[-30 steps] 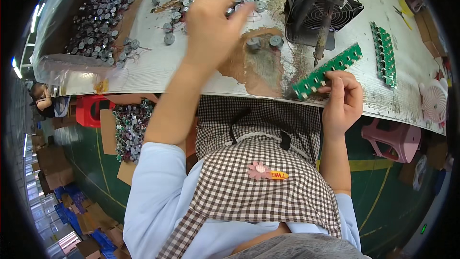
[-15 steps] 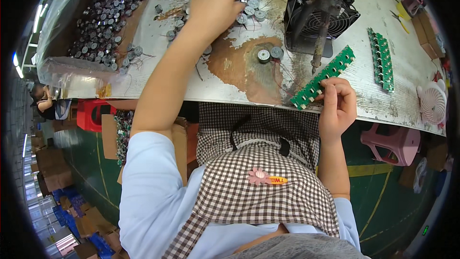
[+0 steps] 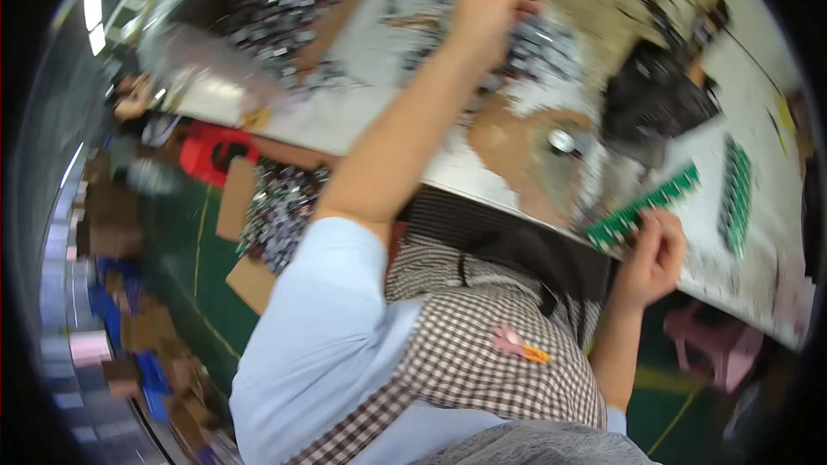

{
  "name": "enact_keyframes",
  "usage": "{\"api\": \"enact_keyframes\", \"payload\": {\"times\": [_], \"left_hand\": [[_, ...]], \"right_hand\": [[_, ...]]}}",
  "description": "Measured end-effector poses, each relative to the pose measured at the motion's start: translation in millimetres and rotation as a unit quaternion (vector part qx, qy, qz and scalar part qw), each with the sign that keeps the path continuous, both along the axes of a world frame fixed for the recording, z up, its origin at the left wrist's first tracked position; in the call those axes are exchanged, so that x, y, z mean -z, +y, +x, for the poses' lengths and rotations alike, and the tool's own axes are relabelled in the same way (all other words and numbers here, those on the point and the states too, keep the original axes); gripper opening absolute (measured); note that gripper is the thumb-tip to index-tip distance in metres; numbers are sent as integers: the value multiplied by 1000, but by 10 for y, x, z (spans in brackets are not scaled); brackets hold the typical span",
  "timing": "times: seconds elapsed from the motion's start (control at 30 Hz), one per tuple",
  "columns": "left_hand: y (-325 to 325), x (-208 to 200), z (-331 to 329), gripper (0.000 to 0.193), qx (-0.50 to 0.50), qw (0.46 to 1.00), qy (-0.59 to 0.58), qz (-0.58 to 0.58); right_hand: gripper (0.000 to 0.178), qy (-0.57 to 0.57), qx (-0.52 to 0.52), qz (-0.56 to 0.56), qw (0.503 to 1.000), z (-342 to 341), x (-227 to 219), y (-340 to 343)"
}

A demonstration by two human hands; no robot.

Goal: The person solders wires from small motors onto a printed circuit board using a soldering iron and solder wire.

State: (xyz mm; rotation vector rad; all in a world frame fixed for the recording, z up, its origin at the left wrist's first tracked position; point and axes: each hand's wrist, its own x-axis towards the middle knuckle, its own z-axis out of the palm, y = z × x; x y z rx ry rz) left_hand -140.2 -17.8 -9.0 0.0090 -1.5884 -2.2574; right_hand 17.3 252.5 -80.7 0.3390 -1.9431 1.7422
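My left hand (image 3: 493,17) reaches over the far part of the table, its fingers curled but smeared by motion, so what they hold, if anything, is unclear. Beside it lies a cluster of small round metal motors (image 3: 544,53) with thin wires. In my right hand (image 3: 658,257), at the table's near edge, a long green circuit board strip (image 3: 650,204) is pinched by its lower edge and slants up to the right. A round motor with a pale top (image 3: 562,140) sits on the worn brown patch of the tabletop, left of the board.
More green board strips (image 3: 736,198) lie at the right. A black fan (image 3: 656,102) stands behind my right hand. A large heap of motors (image 3: 284,13) fills the far left. Below the table are an open carton of parts (image 3: 282,213), a red stool (image 3: 207,151) and a pink stool (image 3: 713,343).
The whole view has swung and tilted, shifting the table rightward in the picture and blurring it. My left hand is still by the motors; my right hand keeps the board strip.
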Motion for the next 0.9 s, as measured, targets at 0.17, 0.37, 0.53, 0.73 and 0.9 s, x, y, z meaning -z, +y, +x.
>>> {"api": "enact_keyframes", "payload": {"times": [0.17,0.37,0.53,0.73,0.9], "left_hand": [[13,-92,123,8,-335,792,288,-423],[-61,-112,244,4,-271,863,295,-309],[21,-168,339,18,123,988,27,90],[320,-246,1068,20,210,971,-111,-25],[712,160,1507,20,323,916,-224,-75]], "right_hand": [[4,12,-24,-70,997,47,67,100],[5,47,-58,-9,997,28,70,134],[10,45,-7,87,995,69,-20,88],[7,6,-6,28,1000,41,-72,-67],[8,14,-92,17,995,39,-174,49]]}}
